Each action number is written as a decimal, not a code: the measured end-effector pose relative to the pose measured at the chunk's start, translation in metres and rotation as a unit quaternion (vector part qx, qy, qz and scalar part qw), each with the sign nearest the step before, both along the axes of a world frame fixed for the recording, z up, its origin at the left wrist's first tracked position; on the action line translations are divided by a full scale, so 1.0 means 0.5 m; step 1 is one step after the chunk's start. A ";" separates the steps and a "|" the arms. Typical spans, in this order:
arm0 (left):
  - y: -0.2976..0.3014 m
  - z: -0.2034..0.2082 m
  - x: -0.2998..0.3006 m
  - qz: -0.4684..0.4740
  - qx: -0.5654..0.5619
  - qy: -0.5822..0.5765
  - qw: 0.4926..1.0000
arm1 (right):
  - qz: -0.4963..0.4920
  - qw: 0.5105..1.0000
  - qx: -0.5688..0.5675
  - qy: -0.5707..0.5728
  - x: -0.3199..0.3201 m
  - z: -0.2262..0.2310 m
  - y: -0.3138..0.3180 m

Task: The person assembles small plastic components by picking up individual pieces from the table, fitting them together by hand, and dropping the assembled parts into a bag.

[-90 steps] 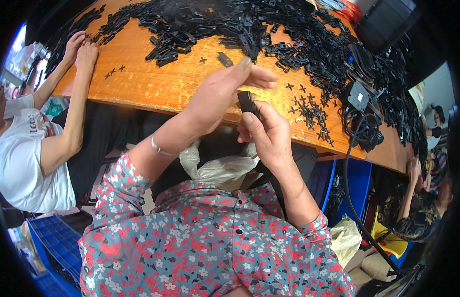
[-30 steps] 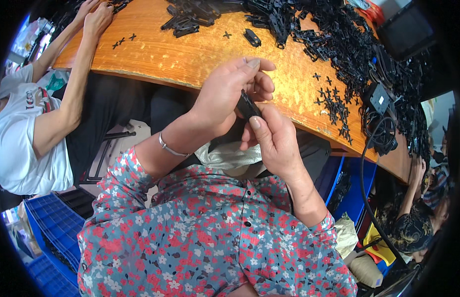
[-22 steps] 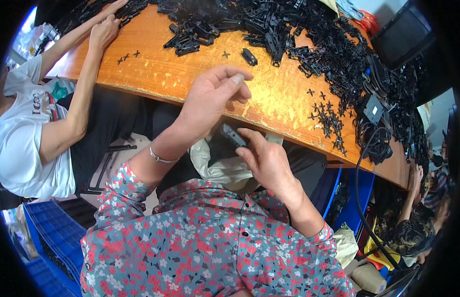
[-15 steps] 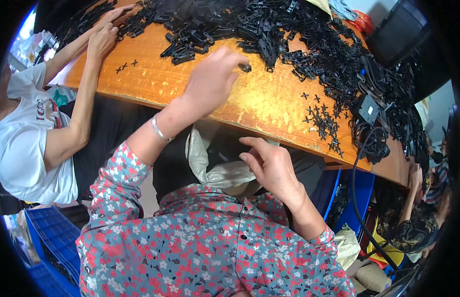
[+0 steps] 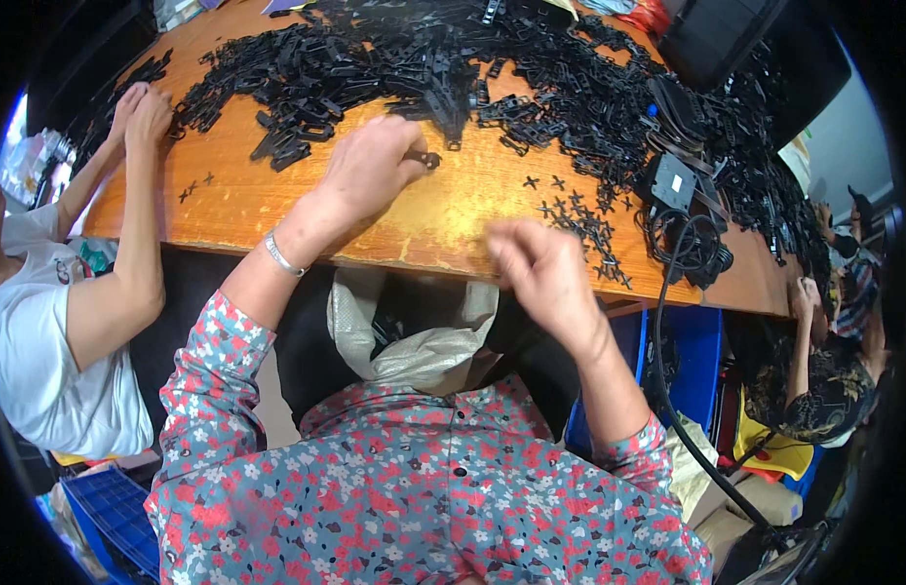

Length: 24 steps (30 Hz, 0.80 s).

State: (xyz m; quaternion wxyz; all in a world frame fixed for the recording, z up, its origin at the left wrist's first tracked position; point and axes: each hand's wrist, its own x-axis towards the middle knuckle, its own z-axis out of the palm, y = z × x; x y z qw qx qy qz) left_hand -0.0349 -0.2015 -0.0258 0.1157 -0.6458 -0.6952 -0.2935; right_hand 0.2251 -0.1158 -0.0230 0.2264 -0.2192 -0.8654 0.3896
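My left hand (image 5: pixel 370 168) reaches over the wooden table, its thumb and fingers closed on a small black plastic part (image 5: pixel 428 159). That part is mostly bare at the fingertips, just in front of the big heap of black plastic parts (image 5: pixel 321 73). At the table's near edge hovers my right hand (image 5: pixel 548 285), with fingers bent and nothing visible in them; its fingertips are blurred. Small black cross-shaped pieces (image 5: pixel 581 222) lie loose to its right. A whitish woven sack (image 5: pixel 428 359) hangs open between my lap and the table edge.
A black box with coiled cable (image 5: pixel 672 185) stands on the right of the table, its thick cord running down past my right arm. Blue crates (image 5: pixel 692 366) are below. Co-workers sit at left, in a white shirt (image 5: pixel 77 361), and at far right.
The view has shifted, so the table appears further left. My right hand has risen from beside the sack to the table edge. My left hand still holds the black part, lower over the table.
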 end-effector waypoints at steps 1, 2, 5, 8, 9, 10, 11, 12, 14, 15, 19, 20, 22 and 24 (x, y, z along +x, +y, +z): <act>0.002 0.001 0.006 -0.002 -0.029 -0.057 0.998 | -0.027 0.997 0.069 0.023 -0.012 0.013 0.027; 0.003 0.002 0.012 -0.004 -0.059 -0.113 0.992 | -0.052 0.988 0.137 0.046 -0.026 0.026 0.055; 0.011 0.005 0.043 -0.031 -0.071 -0.180 0.981 | -0.118 0.971 0.209 0.015 -0.059 0.023 0.131; 0.013 -0.012 0.058 -0.034 -0.067 -0.254 0.964 | -0.147 0.947 0.285 0.024 -0.104 0.004 0.176; 0.014 -0.015 0.062 -0.031 -0.068 -0.295 0.953 | -0.157 0.944 0.291 -0.004 -0.118 0.002 0.183; 0.015 -0.018 0.064 -0.028 -0.069 -0.335 0.939 | -0.166 0.940 0.297 -0.032 -0.131 -0.001 0.191; 0.014 -0.022 0.067 -0.028 -0.068 -0.335 0.939 | -0.175 0.941 0.284 -0.067 -0.142 -0.004 0.198; 0.015 -0.025 0.068 -0.026 -0.069 -0.365 0.928 | -0.174 0.940 0.285 -0.066 -0.151 -0.008 0.205; 0.016 -0.029 0.068 -0.026 -0.067 -0.394 0.916 | -0.182 0.933 0.287 -0.115 -0.166 -0.016 0.218; 0.012 -0.032 0.068 -0.037 -0.059 -0.410 0.909 | -0.181 0.934 0.283 -0.118 -0.173 -0.019 0.220; 0.010 -0.041 0.058 -0.050 -0.058 -0.437 0.896 | -0.189 0.930 0.286 -0.135 -0.178 -0.017 0.219; 0.010 -0.045 0.054 -0.049 -0.057 -0.437 0.896 | -0.177 0.937 0.268 -0.135 -0.177 -0.014 0.216; 0.010 -0.050 0.051 -0.064 -0.052 -0.468 0.880 | -0.165 0.944 0.250 -0.136 -0.171 -0.005 0.204; 0.008 -0.048 0.051 -0.067 -0.051 -0.475 0.876 | -0.146 0.946 0.256 -0.131 -0.167 0.002 0.191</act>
